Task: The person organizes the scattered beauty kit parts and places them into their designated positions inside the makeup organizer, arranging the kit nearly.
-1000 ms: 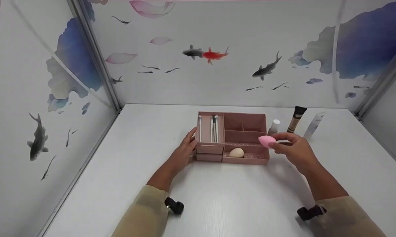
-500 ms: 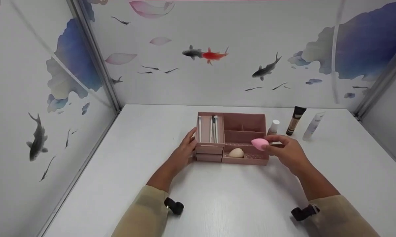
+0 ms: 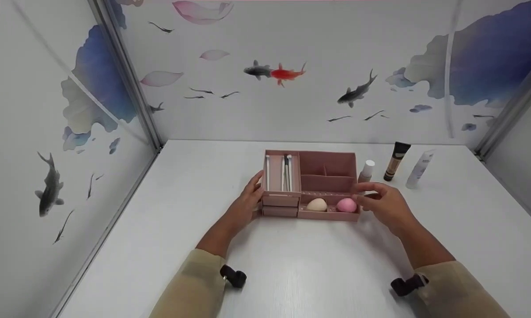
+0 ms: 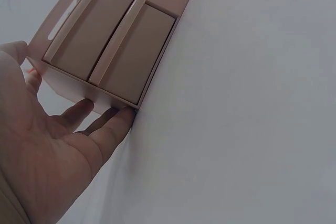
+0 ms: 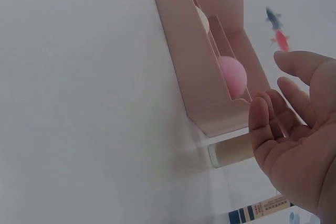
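A pink makeup organizer (image 3: 329, 216) stands on the white table. Two makeup sponges lie side by side in its front right compartment: a beige one (image 3: 316, 205) and a pink one (image 3: 347, 205). My left hand (image 3: 243, 207) rests against the organizer's left side; in the left wrist view its extended fingertips (image 4: 119, 123) touch that side beside two closed drawers (image 4: 94, 32). At the right end, my right hand (image 3: 389, 206) hovers next to the pink sponge. The right wrist view shows its fingers loosely bent around nothing, apart from the sponge (image 5: 233, 76).
Several thin makeup brushes (image 3: 286, 173) lie in the organizer's upper left tray. To its right stand a small white-capped bottle (image 3: 368, 169), a black-capped tube (image 3: 395, 164) and a pale tube (image 3: 420, 169). Patterned panels (image 3: 203, 119) enclose the table's back and sides.
My right hand moved left with the pink sponge, then let go of it; the sponge now sits in the front compartment beside the beige one. My left hand stayed in place.
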`<action>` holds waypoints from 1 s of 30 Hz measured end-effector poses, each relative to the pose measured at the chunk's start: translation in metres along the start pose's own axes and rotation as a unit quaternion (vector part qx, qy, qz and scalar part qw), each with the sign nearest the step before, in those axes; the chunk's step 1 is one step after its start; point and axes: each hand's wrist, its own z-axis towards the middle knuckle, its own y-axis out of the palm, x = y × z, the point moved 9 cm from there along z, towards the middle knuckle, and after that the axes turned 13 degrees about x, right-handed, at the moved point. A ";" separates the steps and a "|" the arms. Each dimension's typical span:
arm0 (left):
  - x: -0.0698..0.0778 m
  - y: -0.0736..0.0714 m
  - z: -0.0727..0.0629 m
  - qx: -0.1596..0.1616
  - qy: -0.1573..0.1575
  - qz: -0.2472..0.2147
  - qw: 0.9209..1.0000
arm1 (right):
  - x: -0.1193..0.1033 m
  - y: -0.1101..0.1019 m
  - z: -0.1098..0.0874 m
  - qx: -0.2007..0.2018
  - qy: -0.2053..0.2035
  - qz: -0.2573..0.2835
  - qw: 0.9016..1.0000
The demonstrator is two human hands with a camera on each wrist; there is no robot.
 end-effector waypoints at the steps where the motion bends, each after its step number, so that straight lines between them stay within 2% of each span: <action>1: 0.000 0.000 0.000 0.000 0.000 0.000 1.000 | 0.000 0.000 0.000 0.000 0.001 0.001 1.000; 12: -0.002 -0.002 0.001 0.002 0.003 0.009 1.000 | 0.003 -0.001 0.002 0.006 0.004 0.006 1.000; 19: -0.001 -0.004 -0.001 0.008 0.000 0.018 1.000 | 0.005 -0.011 0.006 0.037 -0.003 0.028 0.999; 27: -0.002 -0.002 0.002 0.011 -0.002 0.017 1.000 | 0.007 -0.056 0.015 0.136 -0.007 0.061 0.989; 30: -0.001 -0.002 0.002 0.010 -0.001 0.013 1.000 | 0.011 -0.073 0.020 0.157 -0.008 0.059 0.986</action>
